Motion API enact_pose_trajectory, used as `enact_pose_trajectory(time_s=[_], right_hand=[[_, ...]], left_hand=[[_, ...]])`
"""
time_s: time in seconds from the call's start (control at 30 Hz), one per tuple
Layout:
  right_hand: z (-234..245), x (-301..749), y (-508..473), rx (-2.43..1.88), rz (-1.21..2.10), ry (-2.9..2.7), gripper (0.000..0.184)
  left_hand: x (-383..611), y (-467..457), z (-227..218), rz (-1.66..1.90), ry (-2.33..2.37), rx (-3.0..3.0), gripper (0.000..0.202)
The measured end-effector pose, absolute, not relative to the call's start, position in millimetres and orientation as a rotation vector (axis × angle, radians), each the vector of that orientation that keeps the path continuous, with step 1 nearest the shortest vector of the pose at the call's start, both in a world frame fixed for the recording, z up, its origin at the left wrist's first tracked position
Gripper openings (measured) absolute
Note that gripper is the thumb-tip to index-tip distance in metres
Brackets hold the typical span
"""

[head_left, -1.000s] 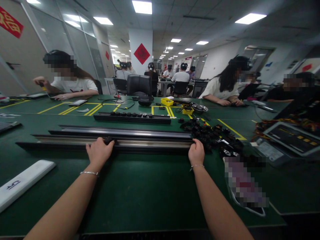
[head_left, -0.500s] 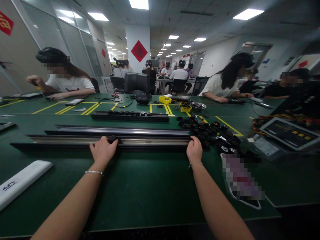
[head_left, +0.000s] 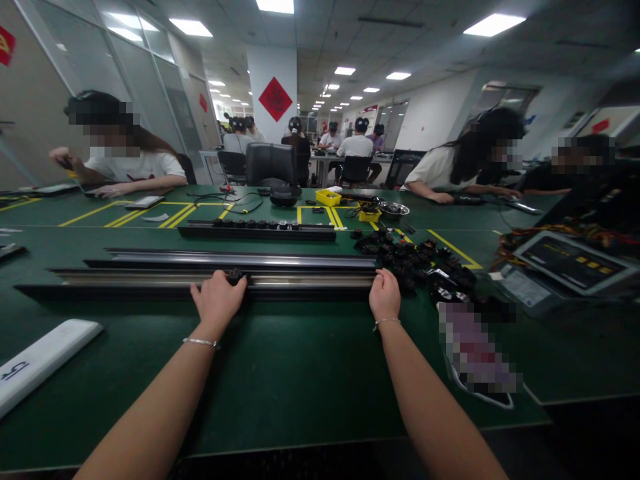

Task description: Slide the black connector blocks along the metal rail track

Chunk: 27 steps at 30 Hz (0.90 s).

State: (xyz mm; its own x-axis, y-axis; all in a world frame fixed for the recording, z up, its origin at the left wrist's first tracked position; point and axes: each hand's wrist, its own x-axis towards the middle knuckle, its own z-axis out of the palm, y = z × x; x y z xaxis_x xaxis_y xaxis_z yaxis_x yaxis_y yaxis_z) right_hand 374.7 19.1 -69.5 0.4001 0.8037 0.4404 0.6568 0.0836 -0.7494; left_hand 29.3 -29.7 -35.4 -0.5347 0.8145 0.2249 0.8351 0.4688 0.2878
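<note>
A long black rail (head_left: 310,291) with a shiny metal strip lies crosswise in front of me. My left hand (head_left: 220,300) is closed on a small black part (head_left: 235,275) sitting in this rail near its middle; the fingers partly hide the part. At the rail's right end, my right hand (head_left: 385,295) grips the tip, its fingers curled and partly out of sight. Just behind lies a second black rail (head_left: 240,259) of similar make. Farther back, a shorter black rail (head_left: 257,233) carries a row of several small black parts (head_left: 255,225).
Many loose black parts (head_left: 405,257) are heaped right of the rails. A power supply box (head_left: 575,267) with wires stands beyond, a blurred-out flat item (head_left: 477,350) nearer. A white block (head_left: 45,363) lies at left. Yellow bins (head_left: 328,197) stand behind; people sit across the table.
My left hand has slid to the right along the near rail with the small black part. My right hand keeps hold of the rail's end. The camera view has shifted slightly.
</note>
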Motion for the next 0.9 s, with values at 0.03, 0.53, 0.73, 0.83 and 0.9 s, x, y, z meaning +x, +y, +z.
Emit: enact_pose_trajectory(time_s=[0.03,0.53,0.73,0.83,0.9], right_hand=[[-69,375,19,-1.631,0.174,-1.317,0.044],[-73,377,21,-1.619,0.122,-1.348,0.045],[-76,378,23,-1.590,0.098,-1.340,0.048],[-76,378,23,-1.595,0.100,-1.346,0.049],[-75,379,23,-1.603,0.102,-1.349,0.049]], left_hand=[[30,-30,-35,-0.569,-2.644,-1.492,0.054],[34,-33,-39,-0.588,-2.572,-1.518,0.050],[31,-35,-40,-0.580,-2.553,-1.581,0.051],[28,-38,-41,-0.569,-2.528,-1.630,0.052],[24,-40,-43,-0.555,-2.509,-1.661,0.053]])
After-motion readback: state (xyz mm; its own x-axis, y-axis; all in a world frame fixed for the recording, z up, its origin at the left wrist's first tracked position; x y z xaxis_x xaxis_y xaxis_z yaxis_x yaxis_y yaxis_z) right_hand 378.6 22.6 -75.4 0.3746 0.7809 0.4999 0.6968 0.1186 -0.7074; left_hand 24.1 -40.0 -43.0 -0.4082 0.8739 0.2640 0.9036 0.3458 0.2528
